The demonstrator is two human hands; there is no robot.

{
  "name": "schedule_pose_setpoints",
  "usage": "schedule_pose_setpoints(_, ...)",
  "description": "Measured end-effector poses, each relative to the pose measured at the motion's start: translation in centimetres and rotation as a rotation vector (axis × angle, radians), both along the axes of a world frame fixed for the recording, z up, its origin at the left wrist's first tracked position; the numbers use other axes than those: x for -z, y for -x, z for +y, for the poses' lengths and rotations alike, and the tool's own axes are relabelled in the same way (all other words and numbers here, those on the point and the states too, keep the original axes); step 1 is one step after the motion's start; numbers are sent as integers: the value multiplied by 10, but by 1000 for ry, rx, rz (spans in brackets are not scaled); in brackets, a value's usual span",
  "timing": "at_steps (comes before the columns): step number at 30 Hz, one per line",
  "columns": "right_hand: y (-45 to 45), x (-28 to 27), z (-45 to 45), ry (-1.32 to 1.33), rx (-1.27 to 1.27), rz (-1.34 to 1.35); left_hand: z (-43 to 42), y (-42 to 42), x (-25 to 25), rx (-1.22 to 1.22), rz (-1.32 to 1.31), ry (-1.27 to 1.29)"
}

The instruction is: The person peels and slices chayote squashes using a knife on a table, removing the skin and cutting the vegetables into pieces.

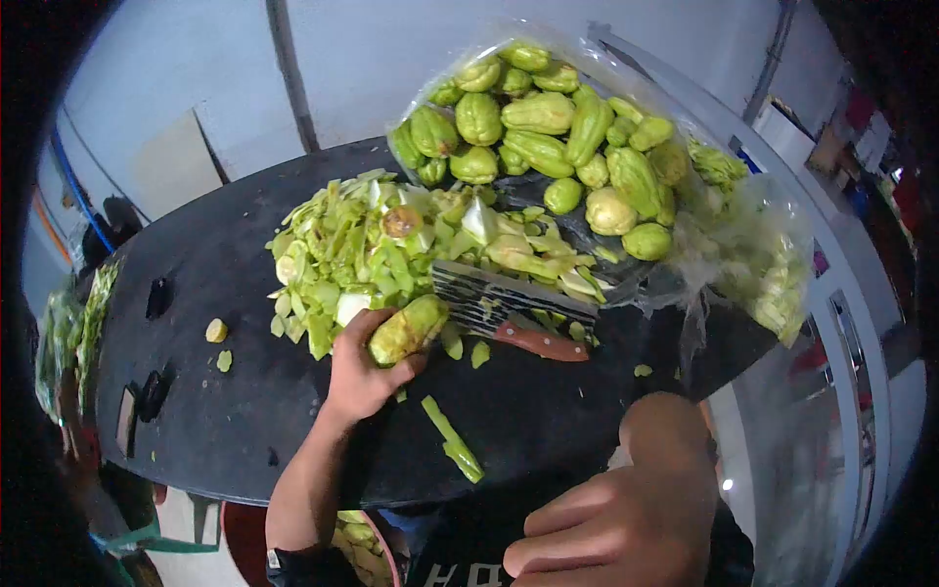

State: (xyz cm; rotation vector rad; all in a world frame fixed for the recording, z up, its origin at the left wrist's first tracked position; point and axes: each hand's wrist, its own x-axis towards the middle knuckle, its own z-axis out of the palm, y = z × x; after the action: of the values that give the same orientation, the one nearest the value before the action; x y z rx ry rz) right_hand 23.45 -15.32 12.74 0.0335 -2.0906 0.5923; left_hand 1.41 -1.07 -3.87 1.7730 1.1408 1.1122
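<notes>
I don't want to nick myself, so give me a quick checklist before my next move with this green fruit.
1. Green fruit secure in left hand: ok, fingers and thumb hold its sides.
2. Cleaver set down: ok, lying beside the peel pile.
3. Cleaver handle within view: ok, largely uncovered.
4. Right hand empty: cannot tell, palm hidden.
5. Near side free of scraps: not ok, a long green strip lies there.
6. Blade sharp: cannot tell.

- I saw a pale wall [225, 73] beyond the left fingers [374, 319].
- A flat object [127, 421] lay well left of those fingers, near a small black item [152, 396].
- Farther left, I made out a blue pipe [78, 184].
- Far to their right stood a grey frame [864, 284].
</notes>
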Motion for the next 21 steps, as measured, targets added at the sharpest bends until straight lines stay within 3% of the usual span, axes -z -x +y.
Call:
schedule_pose_setpoints(3, -2, -2, -4, -45, 33, 8, -1, -2, -5, -2, 50, -39)
schedule_pose_setpoints(6, 3, 6, -11, -22, 76, 200, -2, -3, -9, 4, 35, -32)
schedule_pose_setpoints(18, 9, 10, -9, -18, 80, 212, 0, 2, -1, 13, 37, -51)
schedule_pose_setpoints(21, 8, 15, -10, -37, 31, 87, -2, -1, -3, 16, 21, -53)
